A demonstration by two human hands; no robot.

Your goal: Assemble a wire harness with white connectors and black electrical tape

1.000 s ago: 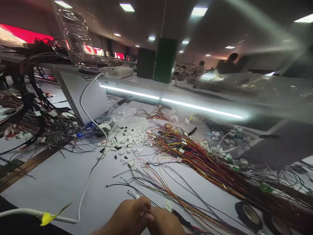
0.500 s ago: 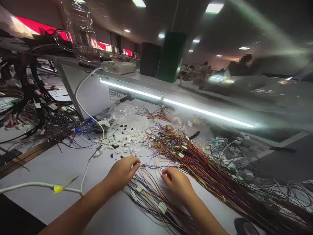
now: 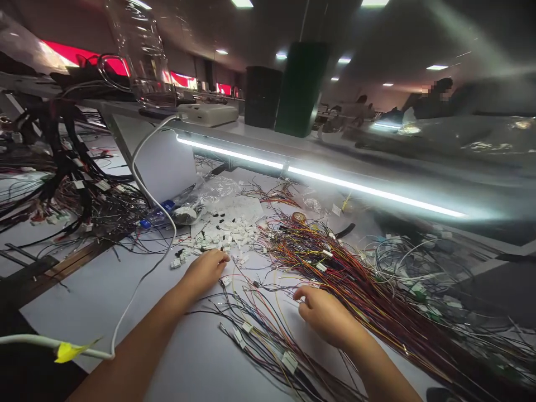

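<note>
My left hand [image 3: 206, 274] is at the near edge of a pile of small white connectors [image 3: 229, 237]. Its fingers are curled down and drawn together; whatever they hold is hidden. My right hand [image 3: 325, 314] hovers over the white table, with thumb and index finger apart and nothing between them. Between the hands lies a loose bundle of thin coloured wires [image 3: 268, 318], some with white connectors [image 3: 289, 362] on their ends. One white connector [image 3: 226, 281] on wires lies just below my left fingertips.
A thick bundle of red, yellow and dark wires [image 3: 368, 301] runs down the right side. A white cable [image 3: 144, 273] crosses the left. Behind stand a shelf with a light strip [image 3: 368, 192], a glass jug [image 3: 146, 61] and a green box [image 3: 301, 89]. Black harnesses [image 3: 79, 173] hang far left.
My left hand has left the wire ends in the middle and moved away to the connector pile. My right hand stays near the wires, its fingers a little further apart. The view has shifted slightly.
</note>
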